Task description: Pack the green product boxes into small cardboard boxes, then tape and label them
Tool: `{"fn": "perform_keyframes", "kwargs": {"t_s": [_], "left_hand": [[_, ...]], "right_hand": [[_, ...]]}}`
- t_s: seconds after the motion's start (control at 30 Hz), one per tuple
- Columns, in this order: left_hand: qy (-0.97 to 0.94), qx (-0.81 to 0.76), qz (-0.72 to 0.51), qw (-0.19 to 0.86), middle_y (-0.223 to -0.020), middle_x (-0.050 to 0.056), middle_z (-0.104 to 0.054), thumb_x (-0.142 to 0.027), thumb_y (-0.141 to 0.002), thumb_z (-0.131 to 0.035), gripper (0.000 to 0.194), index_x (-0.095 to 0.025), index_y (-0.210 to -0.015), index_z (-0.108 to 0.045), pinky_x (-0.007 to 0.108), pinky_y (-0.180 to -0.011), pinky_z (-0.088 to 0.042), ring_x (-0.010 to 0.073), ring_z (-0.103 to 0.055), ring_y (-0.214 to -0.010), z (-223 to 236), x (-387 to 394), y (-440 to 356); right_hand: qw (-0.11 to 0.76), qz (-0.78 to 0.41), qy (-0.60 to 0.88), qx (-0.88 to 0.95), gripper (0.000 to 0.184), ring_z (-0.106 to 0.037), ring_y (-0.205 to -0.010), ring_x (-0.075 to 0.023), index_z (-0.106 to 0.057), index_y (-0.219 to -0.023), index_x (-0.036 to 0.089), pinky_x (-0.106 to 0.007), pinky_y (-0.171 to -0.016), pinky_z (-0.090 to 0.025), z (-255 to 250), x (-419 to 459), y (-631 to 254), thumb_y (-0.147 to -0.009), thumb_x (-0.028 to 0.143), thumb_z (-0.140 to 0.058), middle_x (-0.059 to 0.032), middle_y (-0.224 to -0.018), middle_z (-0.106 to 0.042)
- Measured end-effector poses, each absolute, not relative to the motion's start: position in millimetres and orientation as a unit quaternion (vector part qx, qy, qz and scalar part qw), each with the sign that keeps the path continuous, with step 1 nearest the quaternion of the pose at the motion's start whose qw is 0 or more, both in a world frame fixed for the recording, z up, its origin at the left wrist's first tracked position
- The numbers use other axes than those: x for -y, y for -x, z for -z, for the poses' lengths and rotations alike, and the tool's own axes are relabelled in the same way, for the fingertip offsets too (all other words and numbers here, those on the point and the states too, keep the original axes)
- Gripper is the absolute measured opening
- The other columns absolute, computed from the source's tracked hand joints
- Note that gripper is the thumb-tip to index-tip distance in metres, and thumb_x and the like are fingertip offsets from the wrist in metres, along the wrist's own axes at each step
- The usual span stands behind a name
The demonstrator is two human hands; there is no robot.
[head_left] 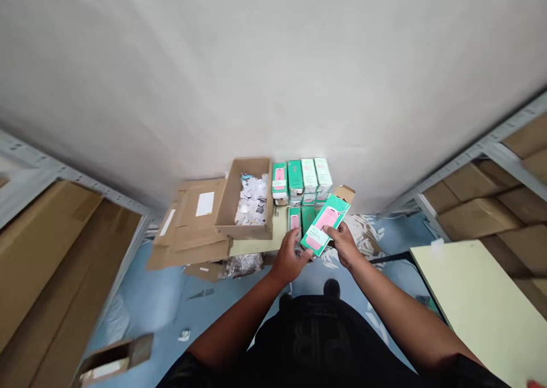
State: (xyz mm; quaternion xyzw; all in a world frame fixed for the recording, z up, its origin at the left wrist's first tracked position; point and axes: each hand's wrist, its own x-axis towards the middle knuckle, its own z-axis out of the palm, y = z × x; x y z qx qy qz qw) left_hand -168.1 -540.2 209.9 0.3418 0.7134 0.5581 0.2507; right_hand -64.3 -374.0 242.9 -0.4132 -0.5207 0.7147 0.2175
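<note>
A slim green and pink product box (334, 210) is tilted in front of me, its brown cardboard end flap standing open at the far end. My right hand (345, 244) grips it, thumb across the front. Beside the box's near end is my left hand (290, 260), thumb and fingers apart, with the thumb tip close to the box's corner. Whether that thumb touches it, I cannot tell. Similar green boxes (294, 174) and pale boxes (308, 174) stand in stacked rows just beyond, on a narrow table (256, 245).
An open carton (264, 231) of small white packets (252, 200) stands left of the rows. Its flaps (192, 211) spread leftward. Shelves of cartons flank both sides. A pale tabletop (478, 285) is at right. White scraps (363, 234) litter the blue floor (158, 297).
</note>
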Motion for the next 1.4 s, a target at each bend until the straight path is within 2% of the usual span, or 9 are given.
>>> {"fn": "perform_keyframes", "kwargs": {"t_s": [0.1,0.2,0.33,0.5,0.63,0.8,0.93,1.13,1.4], "left_hand": [[-0.207,-0.629,-0.613,0.43,-0.141,0.02,-0.059,-0.063,-0.091,-0.06,0.069,-0.021,-0.144,-0.045,0.052,-0.1,-0.055,0.0314,-0.065,-0.121,-210.4,519.4,152.7],[-0.156,-0.501,-0.614,0.59,-0.124,0.018,-0.07,-0.056,-0.091,-0.063,0.059,-0.019,-0.135,-0.051,0.051,-0.096,-0.057,0.0287,-0.073,-0.105,-219.5,493.5,126.2],[-0.153,-0.438,-0.596,0.655,-0.122,0.016,-0.072,-0.037,-0.085,-0.072,0.053,-0.018,-0.131,-0.054,0.047,-0.102,-0.055,0.0264,-0.074,-0.106,-232.8,458.1,76.5],[-0.185,-0.43,-0.541,0.699,-0.117,0.014,-0.073,-0.032,-0.083,-0.072,0.054,-0.019,-0.131,-0.051,0.048,-0.102,-0.055,0.0251,-0.074,-0.104,-226.8,405.2,-15.9],[-0.322,-0.498,-0.435,0.678,-0.126,0.013,-0.07,-0.037,-0.085,-0.073,0.053,-0.021,-0.131,-0.052,0.047,-0.103,-0.053,0.0261,-0.071,-0.11,-208.2,352.8,-102.4],[-0.545,-0.549,-0.316,0.549,-0.137,0.016,-0.065,-0.043,-0.085,-0.074,0.054,-0.02,-0.131,-0.057,0.046,-0.109,-0.049,0.0295,-0.063,-0.127,-196.5,294.5,-193.0],[-0.633,-0.548,-0.264,0.479,-0.135,0.015,-0.067,-0.041,-0.089,-0.069,0.049,-0.021,-0.132,-0.06,0.043,-0.105,-0.051,0.0294,-0.063,-0.127,-206.3,262.7,-237.6],[-0.69,-0.523,-0.255,0.431,-0.12,0.009,-0.071,-0.036,-0.091,-0.063,0.033,-0.021,-0.121,-0.064,0.035,-0.09,-0.056,0.0229,-0.068,-0.108,-227.0,192.1,-281.9],[-0.764,-0.46,-0.164,0.422,-0.117,0.007,-0.069,-0.023,-0.081,-0.067,0.047,-0.02,-0.127,-0.06,0.035,-0.094,-0.053,0.0218,-0.067,-0.101,-222.9,80.4,-338.6]], "right_hand": [[0.285,-0.684,0.416,0.526,0.05,-0.073,-0.093,-0.0268,-0.056,-0.109,0.026,-0.036,-0.071,-0.061,-246.3,365.4,25.9,-0.071,0.047,-0.08,-0.0051,-0.107,-0.075],[0.354,-0.632,0.401,0.561,0.054,-0.071,-0.098,-0.0261,-0.054,-0.112,0.027,-0.038,-0.083,-0.06,-245.5,358.2,-17.6,-0.07,0.047,-0.082,-0.0053,-0.11,-0.074],[0.385,-0.567,0.397,0.61,0.061,-0.07,-0.096,-0.0249,-0.052,-0.118,0.028,-0.039,-0.087,-0.059,-242.1,351.5,-86.2,-0.07,0.045,-0.085,-0.0047,-0.111,-0.072],[0.396,-0.488,0.446,0.638,0.064,-0.069,-0.092,-0.0243,-0.05,-0.123,0.027,-0.039,-0.085,-0.058,-236.3,334.2,-195.8,-0.072,0.043,-0.085,-0.0048,-0.109,-0.07],[0.406,-0.456,0.492,0.621,0.064,-0.07,-0.092,-0.0244,-0.049,-0.124,0.026,-0.038,-0.084,-0.058,-226.1,307.4,-296.2,-0.073,0.043,-0.084,-0.0052,-0.109,-0.071],[0.384,-0.393,0.578,0.604,0.065,-0.071,-0.088,-0.0249,-0.048,-0.124,0.025,-0.036,-0.079,-0.056,-208.8,271.7,-410.0,-0.072,0.045,-0.082,-0.0052,-0.105,-0.073],[0.349,-0.323,0.645,0.599,0.064,-0.07,-0.09,-0.0276,-0.048,-0.125,0.024,-0.035,-0.074,-0.052,-191.5,250.9,-475.3,-0.074,0.046,-0.078,-0.0062,-0.104,-0.072],[0.289,-0.28,0.702,0.588,0.067,-0.071,-0.1,-0.0326,-0.047,-0.131,0.023,-0.035,-0.077,-0.05,-158.2,226.8,-519.2,-0.075,0.043,-0.079,-0.0129,-0.112,-0.073],[0.28,-0.334,0.712,0.551,0.075,-0.07,-0.105,-0.029,-0.042,-0.14,0.025,-0.037,-0.085,-0.052,-116.8,166.4,-519.0,-0.076,0.033,-0.08,-0.0102,-0.119,-0.072]]}}
